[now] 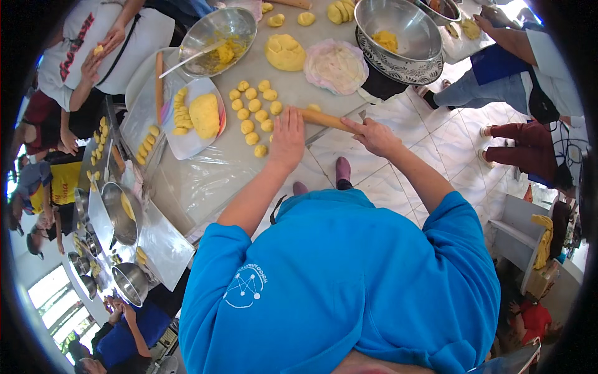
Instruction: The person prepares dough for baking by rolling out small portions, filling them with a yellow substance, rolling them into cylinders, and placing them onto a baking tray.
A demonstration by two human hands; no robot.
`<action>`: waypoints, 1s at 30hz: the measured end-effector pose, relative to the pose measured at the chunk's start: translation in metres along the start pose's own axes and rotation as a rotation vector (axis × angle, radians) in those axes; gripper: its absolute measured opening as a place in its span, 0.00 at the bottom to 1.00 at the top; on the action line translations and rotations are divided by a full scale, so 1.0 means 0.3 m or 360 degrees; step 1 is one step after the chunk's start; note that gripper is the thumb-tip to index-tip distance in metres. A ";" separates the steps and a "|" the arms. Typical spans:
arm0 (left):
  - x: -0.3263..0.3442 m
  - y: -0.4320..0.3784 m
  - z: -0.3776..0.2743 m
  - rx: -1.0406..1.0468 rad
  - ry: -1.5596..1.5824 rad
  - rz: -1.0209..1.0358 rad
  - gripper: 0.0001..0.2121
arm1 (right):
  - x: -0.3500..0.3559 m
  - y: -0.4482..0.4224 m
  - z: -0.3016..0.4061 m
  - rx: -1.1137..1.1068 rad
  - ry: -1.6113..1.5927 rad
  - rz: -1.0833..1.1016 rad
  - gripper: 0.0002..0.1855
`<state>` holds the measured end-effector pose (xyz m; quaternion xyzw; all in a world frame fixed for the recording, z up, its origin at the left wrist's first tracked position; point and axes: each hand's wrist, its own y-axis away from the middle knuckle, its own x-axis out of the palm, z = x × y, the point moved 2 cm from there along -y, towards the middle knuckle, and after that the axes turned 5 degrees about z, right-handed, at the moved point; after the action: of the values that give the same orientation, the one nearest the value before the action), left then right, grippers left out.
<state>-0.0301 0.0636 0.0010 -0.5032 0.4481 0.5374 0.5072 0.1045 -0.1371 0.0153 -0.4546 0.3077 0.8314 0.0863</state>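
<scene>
My right hand point(377, 136) grips the right end of a wooden rolling pin point(327, 119) near the table's front edge. Flat and with its fingers together, my left hand point(287, 142) lies at the pin's left end and hides it; whether it grips the pin is unclear. Just beyond the pin shows a piece of yellow dough point(314, 107). Several small yellow dough balls point(254, 105) sit in rows left of my left hand. A large lump of yellow dough point(285, 52) rests farther back, beside a crumpled pale plastic sheet point(336, 67).
A white tray point(180, 149) carries a dough block point(204, 116) and dough pieces. Steel bowls point(219, 18) point(399, 25) with yellow filling stand at the back. A second rolling pin point(159, 86) lies left. People point(107, 56) work around other tables; tiled floor point(420, 154) shows at right.
</scene>
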 end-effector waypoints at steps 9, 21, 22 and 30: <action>0.002 0.026 -0.013 -0.0026 0.0000 0.0033 0.23 | 0.022 -0.022 -0.037 -0.0044 0.0071 -0.0041 0.30; -0.005 -0.048 0.017 0.0043 0.0157 -0.0095 0.21 | -0.010 -0.065 -0.072 -0.0132 -0.0043 -0.0103 0.28; -0.003 -0.049 0.016 0.0043 0.0144 -0.0117 0.21 | -0.009 -0.068 -0.076 -0.0169 -0.0059 -0.0139 0.27; -0.007 -0.088 0.024 0.0055 0.0108 -0.0167 0.19 | -0.037 -0.082 -0.102 -0.0244 -0.0240 -0.0126 0.26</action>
<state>-0.0044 0.0727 0.0046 -0.5350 0.4473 0.4849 0.5278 0.1426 -0.1342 0.0014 -0.4079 0.2176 0.8802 0.1069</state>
